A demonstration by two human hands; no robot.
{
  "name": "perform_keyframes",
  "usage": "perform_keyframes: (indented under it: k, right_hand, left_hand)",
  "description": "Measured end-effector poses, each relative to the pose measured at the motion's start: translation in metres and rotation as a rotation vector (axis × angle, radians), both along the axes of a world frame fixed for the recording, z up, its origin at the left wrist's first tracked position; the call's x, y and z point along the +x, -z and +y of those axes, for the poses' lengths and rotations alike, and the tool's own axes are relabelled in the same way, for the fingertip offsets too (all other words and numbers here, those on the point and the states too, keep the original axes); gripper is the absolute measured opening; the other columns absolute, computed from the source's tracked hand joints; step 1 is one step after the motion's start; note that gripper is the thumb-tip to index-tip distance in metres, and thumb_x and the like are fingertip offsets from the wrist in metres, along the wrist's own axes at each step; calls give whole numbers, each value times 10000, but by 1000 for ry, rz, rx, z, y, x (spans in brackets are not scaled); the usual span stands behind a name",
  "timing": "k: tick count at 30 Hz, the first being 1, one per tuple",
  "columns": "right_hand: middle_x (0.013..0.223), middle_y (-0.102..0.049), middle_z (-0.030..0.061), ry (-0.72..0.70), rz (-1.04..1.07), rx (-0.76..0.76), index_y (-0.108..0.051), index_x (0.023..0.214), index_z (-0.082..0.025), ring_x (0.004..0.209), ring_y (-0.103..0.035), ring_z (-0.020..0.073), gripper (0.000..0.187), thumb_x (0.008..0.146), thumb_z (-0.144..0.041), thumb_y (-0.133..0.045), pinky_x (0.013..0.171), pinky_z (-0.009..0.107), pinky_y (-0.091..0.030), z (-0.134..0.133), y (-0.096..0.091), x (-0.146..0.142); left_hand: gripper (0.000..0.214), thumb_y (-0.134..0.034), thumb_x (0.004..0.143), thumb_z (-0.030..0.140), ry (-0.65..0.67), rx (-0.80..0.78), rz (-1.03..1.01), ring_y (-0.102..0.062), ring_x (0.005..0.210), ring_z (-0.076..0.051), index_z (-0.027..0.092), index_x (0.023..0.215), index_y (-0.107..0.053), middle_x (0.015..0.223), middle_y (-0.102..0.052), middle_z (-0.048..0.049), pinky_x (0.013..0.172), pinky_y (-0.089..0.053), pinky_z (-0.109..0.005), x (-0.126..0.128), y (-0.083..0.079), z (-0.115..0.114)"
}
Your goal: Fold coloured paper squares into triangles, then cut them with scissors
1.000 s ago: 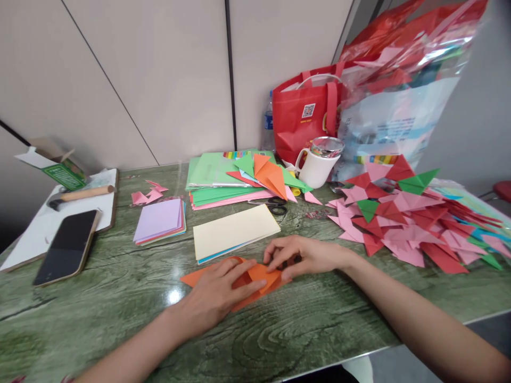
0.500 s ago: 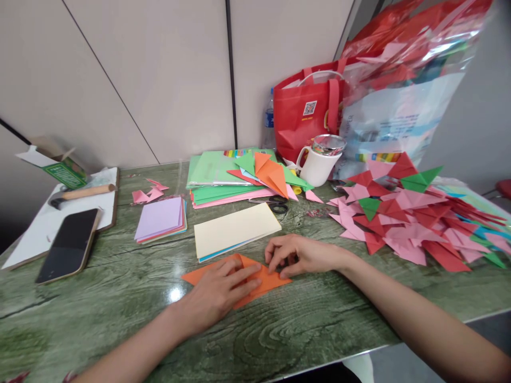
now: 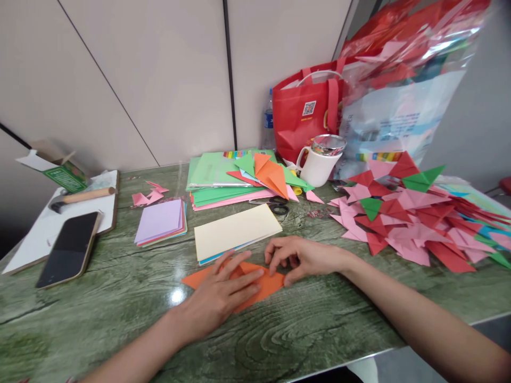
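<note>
- Head view: the cream sheet (image 3: 237,229) lies over a blue one on the wood-patterned bench (image 3: 159,346).
- Just in front of the cream sheet lies the folded orange paper (image 3: 272,285).
- In front of the cream sheet, the left hand (image 3: 219,292) rests on the orange paper, fingers spread, its grip not closed.
- To the cream sheet's right front, the right hand (image 3: 301,259) has curled fingers and thumb at the orange paper's right end; I cannot tell whether its grip pinches.
- Left of the cream sheet: a purple-topped square stack (image 3: 158,221).
- Just behind its right end: scissors (image 3: 280,209).
- Farther right: a pile of folded pieces (image 3: 407,214).
</note>
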State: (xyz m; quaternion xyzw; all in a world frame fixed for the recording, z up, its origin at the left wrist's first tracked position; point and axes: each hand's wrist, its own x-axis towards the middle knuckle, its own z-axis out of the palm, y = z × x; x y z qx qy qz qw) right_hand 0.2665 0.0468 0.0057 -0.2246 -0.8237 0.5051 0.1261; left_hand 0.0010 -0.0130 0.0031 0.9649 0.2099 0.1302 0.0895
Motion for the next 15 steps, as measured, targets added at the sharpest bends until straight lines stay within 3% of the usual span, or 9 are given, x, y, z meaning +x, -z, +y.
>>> perform_keyframes:
  k: [4,9,15]
  right_hand:
    - [1035,-566,41,-10,1,5,-728,966,-216,794,-542,117,279,732,-363,-759,611,205,-438,1,0,0]
    - [1045,-575,70,-36,28,17,-735,974,-193,791,-565,113,227,901,-336,-574,649,227,-461,0,-1,0]
    - [1027,-589,62,-28,29,70,-732,994,-203,847,-576,137,186,862,-284,-631,700,246,-469,0,3,-1]
  left_hand:
    - [456,-444,936,66,70,-54,-29,-193,1407,-236,174,1377,-403,1398,-471,-108,1107,-240,-575,0,3,3]
    - [470,-389,967,81,66,-89,-70,-247,1385,-225,152,1425,-312,1407,-447,-143,1112,-249,-551,0,8,3]
    - [487,-342,976,70,96,-132,-36,-240,1386,-227,159,1448,-263,1421,-430,-133,1118,-206,-577,-2,8,2]
